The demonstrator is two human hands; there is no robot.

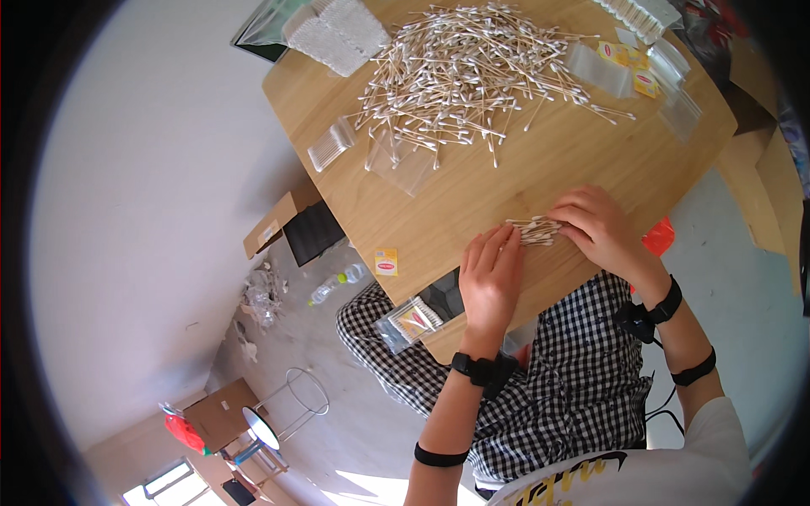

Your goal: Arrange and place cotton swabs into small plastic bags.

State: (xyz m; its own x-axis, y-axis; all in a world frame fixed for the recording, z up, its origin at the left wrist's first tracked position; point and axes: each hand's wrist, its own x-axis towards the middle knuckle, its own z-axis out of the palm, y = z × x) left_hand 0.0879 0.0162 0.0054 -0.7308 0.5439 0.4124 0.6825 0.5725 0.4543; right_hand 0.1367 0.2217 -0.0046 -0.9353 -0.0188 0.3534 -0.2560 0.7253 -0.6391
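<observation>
A small bundle of cotton swabs (536, 231) lies on the wooden table (472, 194) near its front edge, between my two hands. My left hand (492, 274) closes on the bundle's left end, fingers together and pressed against it. At the other end, the thumb and fingers of my right hand (601, 229) pinch the swabs from the right. The swabs run roughly sideways, and their outer tips are partly hidden by my fingers. Further back on the table spreads a large loose pile of cotton swabs (472, 72).
Left of the pile lie a bag of swabs (332, 145) and a clear plastic bag (401, 164). A yellow card (386, 261) sits by the left edge. Near my left forearm are a packed swab bag (413, 320) and a dark flat object (443, 295). Clear bags (601, 72) lie back right.
</observation>
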